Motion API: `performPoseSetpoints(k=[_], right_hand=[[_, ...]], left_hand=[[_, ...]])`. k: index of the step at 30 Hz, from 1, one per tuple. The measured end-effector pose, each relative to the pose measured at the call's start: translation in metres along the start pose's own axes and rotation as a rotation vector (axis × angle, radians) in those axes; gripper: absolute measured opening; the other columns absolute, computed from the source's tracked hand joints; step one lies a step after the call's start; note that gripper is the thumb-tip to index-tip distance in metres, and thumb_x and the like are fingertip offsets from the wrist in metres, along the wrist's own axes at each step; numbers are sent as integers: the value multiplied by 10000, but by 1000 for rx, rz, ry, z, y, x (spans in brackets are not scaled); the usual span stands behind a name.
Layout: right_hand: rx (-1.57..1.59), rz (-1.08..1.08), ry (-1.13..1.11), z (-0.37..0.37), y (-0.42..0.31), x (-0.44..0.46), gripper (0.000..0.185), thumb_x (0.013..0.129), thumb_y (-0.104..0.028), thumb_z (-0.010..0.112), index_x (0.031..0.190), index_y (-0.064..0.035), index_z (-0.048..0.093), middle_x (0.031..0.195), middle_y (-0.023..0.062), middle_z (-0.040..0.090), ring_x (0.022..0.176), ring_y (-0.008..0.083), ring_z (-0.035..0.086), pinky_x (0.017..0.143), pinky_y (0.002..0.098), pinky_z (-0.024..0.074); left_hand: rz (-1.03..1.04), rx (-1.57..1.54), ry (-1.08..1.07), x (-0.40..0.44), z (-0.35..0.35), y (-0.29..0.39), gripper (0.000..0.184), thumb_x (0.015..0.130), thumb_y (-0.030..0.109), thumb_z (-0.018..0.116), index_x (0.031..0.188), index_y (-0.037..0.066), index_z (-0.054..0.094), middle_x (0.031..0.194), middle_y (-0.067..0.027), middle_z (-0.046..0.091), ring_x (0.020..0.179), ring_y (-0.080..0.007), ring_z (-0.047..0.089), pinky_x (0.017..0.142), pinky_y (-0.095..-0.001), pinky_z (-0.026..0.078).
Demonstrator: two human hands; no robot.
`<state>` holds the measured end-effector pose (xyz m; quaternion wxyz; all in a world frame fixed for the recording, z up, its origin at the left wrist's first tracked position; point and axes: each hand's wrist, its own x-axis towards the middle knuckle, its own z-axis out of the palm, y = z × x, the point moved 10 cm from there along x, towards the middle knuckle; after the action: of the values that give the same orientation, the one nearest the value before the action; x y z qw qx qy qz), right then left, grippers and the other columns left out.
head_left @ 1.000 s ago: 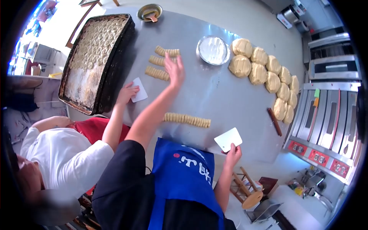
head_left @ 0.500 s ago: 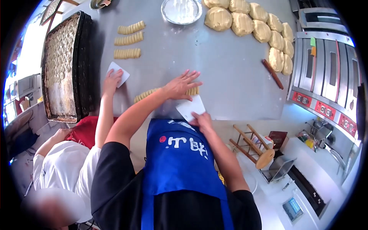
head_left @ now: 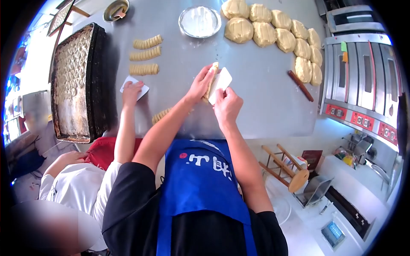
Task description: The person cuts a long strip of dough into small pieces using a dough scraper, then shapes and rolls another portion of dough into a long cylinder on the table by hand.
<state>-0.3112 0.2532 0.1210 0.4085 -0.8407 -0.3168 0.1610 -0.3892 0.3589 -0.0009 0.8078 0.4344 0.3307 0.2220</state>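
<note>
My right hand [head_left: 228, 106] grips a white dough scraper [head_left: 223, 78], tilted up above the metal worktop. Along the scraper's left edge lies a narrow strip of pale dough [head_left: 208, 90]. My left hand [head_left: 201, 83] is closed around this strip, its fingers pressing it towards the scraper. Beneath my left forearm sits a row of sliced dough [head_left: 161, 115], partly hidden by the arm. Further left, a co-worker's hand [head_left: 132, 91] rests on another white scraper [head_left: 140, 94], just below three sliced dough rows [head_left: 144, 69].
Stacked black baking trays [head_left: 90, 77] bearing dough rounds stand at the left. A bowl of white powder [head_left: 200, 21] and several large dough lumps [head_left: 264, 34] are at the back. A brown rolling pin [head_left: 300, 85] lies at the right, near the ovens [head_left: 363, 77].
Both my hands have moved forward, away from my apron. The scraper has turned more upright, and a dough strip has come up between it and my left hand, which was spread before.
</note>
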Motion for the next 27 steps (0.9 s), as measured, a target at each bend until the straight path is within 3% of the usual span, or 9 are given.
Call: performPoseSetpoints(k=[3,4,8,11,12,17,23,25,27], right_hand=[[9,-62,60,-22,-20,8,335,988,-147,697,712,23,612,601,144,660,480,263,665,476,396,517],[143,43,23,-30,-30,7,263,1013,-108,664,827,77,690,664,113,704,509,183,693,449,330,550],[412,140,99,-58,-12,3,262,1065,-123,612,980,108,702,806,132,736,564,193,703,439,309,569],[447,182,52,-68,30,-7,251,1070,-120,599,1038,109,697,823,133,732,537,192,683,418,300,547],[434,202,39,-72,40,-14,248,1069,-122,598,1043,103,696,825,135,732,531,195,679,413,298,540],[407,355,44,-80,95,-48,255,1067,-145,607,1042,94,694,823,146,735,525,204,679,405,294,528],[470,432,83,-81,104,-54,275,1064,-179,631,1050,89,694,816,149,738,525,204,680,411,293,529],[488,410,55,-80,100,-49,275,1064,-176,634,1039,91,696,839,150,743,548,207,697,414,282,534],[497,400,58,-80,96,-45,274,1065,-174,633,1038,91,695,839,151,744,546,206,695,416,279,528]], left_hand=[[-61,-643,-110,5,10,11,594,1163,442,431,1592,31,426,1527,-170,575,1363,-317,590,1149,-432,496],[-91,-882,-185,6,15,14,625,1161,467,409,1607,30,394,1571,-184,536,1411,-360,554,1196,-477,464],[-1,-1278,-171,1,5,32,672,1136,453,456,1610,-11,344,1653,-245,424,1539,-447,394,1304,-563,340],[8,-1167,-40,-4,-29,19,649,1146,469,440,1599,10,361,1603,-246,476,1440,-444,516,1237,-539,454],[-1,-1090,55,-6,-43,11,628,1147,496,426,1567,30,405,1553,-217,534,1309,-377,629,1081,-455,599],[102,-952,248,-31,-112,13,575,1153,509,402,1493,52,476,1469,-159,614,1124,-249,705,783,-292,659],[300,-1227,132,-57,-135,76,597,1159,462,411,1544,6,428,1529,-198,567,1283,-335,652,1041,-419,616],[377,-1386,33,-64,-129,91,607,1158,421,430,1564,-30,403,1598,-224,499,1402,-372,569,1217,-488,480],[386,-1470,-48,-69,-119,100,619,1152,404,455,1580,-39,388,1629,-227,463,1436,-382,533,1264,-512,412]])
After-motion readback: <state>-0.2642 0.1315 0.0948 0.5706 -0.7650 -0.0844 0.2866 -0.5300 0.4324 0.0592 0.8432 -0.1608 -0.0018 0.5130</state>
